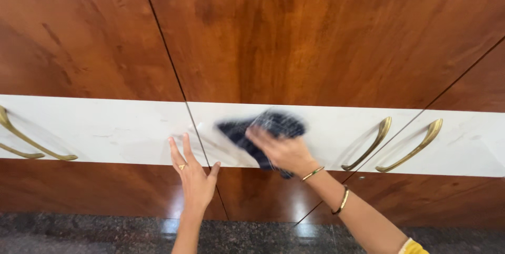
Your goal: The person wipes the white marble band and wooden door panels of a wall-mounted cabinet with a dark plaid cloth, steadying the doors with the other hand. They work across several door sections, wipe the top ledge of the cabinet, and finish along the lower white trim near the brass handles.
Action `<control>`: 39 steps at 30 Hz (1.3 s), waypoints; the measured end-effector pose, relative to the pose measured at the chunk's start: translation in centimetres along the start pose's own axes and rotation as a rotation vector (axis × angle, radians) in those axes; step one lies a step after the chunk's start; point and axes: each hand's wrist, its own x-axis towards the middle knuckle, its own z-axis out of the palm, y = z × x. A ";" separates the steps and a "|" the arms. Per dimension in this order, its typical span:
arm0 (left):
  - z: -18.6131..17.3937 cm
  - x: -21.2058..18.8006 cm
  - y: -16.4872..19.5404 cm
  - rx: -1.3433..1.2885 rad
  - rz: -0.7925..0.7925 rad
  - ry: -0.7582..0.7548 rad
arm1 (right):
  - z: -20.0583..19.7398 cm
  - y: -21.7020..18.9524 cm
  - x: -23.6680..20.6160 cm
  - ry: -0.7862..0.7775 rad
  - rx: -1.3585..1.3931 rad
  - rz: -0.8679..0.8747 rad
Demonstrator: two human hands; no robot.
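Pressing a dark cloth (263,130) flat against the white band (105,128), the right hand (284,151) is on the wardrobe front, fingers spread over the fabric and closed down on it, wrist bent up from a forearm that rises out of the lower right corner. The cloth is blurred, a crumpled, checked, navy-looking bundle lying on the band just right of the door seam (187,109). Left of that seam sits the left hand (193,172), open, palm flat on the surface, fingers straight and pointing up onto the band, thumb angled out to the right; it grips nothing. A gold ring shows on one finger. Two thin bangles (329,188) circle the right wrist and forearm, one with a green tint.

The band itself is smooth, pale, faintly marbled, running level across glossy reddish-brown wood panels (315,33) with strong grain. Curved brass handles (407,146) arch over the band well right of the cloth, and another (31,146) at its far left end. Below the band, beyond the lower wood, lies speckled dark stone floor (79,233).
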 end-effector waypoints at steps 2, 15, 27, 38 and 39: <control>-0.7 -0.1 -0.1 -0.006 -0.022 -0.024 | 2.5 -2.0 -2.2 -0.133 0.221 -0.131; -5.6 2.5 -4.2 -0.090 -0.328 -0.021 | -1.9 -0.7 4.1 0.390 0.213 0.164; -9.2 4.3 -11.0 -0.031 -0.344 -0.124 | 4.8 -13.9 15.7 0.087 0.367 -0.304; -9.2 7.9 -13.6 -0.038 -0.226 -0.255 | 12.5 -9.8 2.1 -0.413 0.247 -0.436; -8.5 7.8 -13.2 -0.043 -0.244 -0.265 | 12.0 -8.3 0.1 -0.350 0.202 -0.437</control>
